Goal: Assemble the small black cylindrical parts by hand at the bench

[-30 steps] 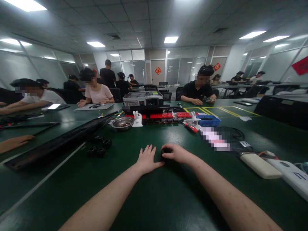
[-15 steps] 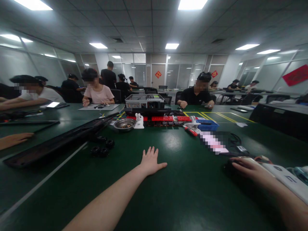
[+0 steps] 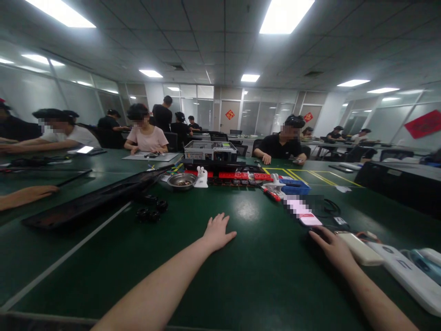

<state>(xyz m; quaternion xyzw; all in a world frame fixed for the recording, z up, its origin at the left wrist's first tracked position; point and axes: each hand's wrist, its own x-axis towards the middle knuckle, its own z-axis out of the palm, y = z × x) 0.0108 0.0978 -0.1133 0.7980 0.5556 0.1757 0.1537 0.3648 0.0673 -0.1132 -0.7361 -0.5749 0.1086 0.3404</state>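
My left hand (image 3: 219, 233) lies flat on the green tabletop (image 3: 255, 271), fingers spread, holding nothing. Farther right, my right hand (image 3: 333, 247) reaches forward over the table with its thumb and fingers apart. Its fingertips are close to the near end of a phone with a lit pink screen (image 3: 311, 219); whether they touch it I cannot tell. Just right of that hand lies a cream-coloured block like a power bank (image 3: 361, 249), and beyond it a white device with a dark logo (image 3: 406, 273).
A steel bowl of small parts (image 3: 182, 186), a white rabbit-shaped stand (image 3: 201, 179) and a blue bin (image 3: 295, 187) stand ahead. Black round parts (image 3: 151, 211) and a long black panel (image 3: 93, 197) lie left. A co-worker's hand (image 3: 31, 195) rests at far left. Others sit opposite.
My right hand has moved left, away from the cream block and toward the phone's near end. My left hand stays flat on the table. The view has tilted up slightly.
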